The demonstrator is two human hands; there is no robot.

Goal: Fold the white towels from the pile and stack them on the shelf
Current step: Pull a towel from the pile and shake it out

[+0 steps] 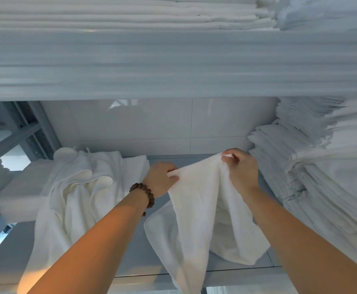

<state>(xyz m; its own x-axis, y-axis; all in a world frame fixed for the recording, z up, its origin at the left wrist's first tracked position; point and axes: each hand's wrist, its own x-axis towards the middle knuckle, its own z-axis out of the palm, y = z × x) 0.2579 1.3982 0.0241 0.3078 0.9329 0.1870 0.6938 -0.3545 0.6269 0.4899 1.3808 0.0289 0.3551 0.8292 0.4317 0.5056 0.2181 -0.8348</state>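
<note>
Both forearms reach forward and up over the shelf [134, 254], hands raised near its middle. I see the left hand [161, 179] curled, thumb and fingers pinching one top corner of a white towel [194, 206]. A brown bead bracelet [144, 194] sits on that wrist.

The right hand [240, 168] is a little higher and farther in, fingers bent, gripping the other top corner. The top edge runs between the two hands on a slant, rising to the right.

The towel hangs down from the fingers, bunched in loose folds. Its lower part lies on the shelf surface and its near end drapes over the front edge.

To the left, a rumpled pile of towels [76, 187] spills over the front edge, beside a folded stack [18, 196] at far left. A tall stack of folded linen [313, 177] stands on the right, just beside the right hand. The upper shelf [173, 60] carries more folded white linen.
</note>
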